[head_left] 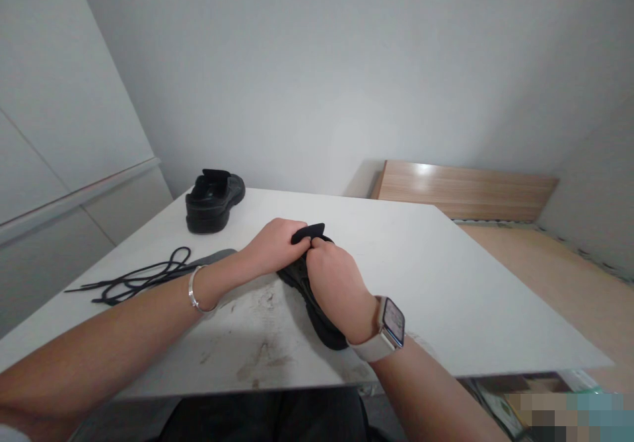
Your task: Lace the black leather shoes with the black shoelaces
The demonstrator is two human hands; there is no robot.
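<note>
One camera is sitting on the person's head, behind the near edge of the desk (pixel 421 270), and is looking forward and down across it. It is facing the wall (pixel 317 78), which is filling the top beyond the far edge. Below the near edge, the legs (pixel 262 419) are showing. The left hand (pixel 280 245) and right hand (pixel 337 280) are showing close, near the centre. The wide view is taking in the two far corners and the right near corner, while the left edge is running out of frame.
</note>
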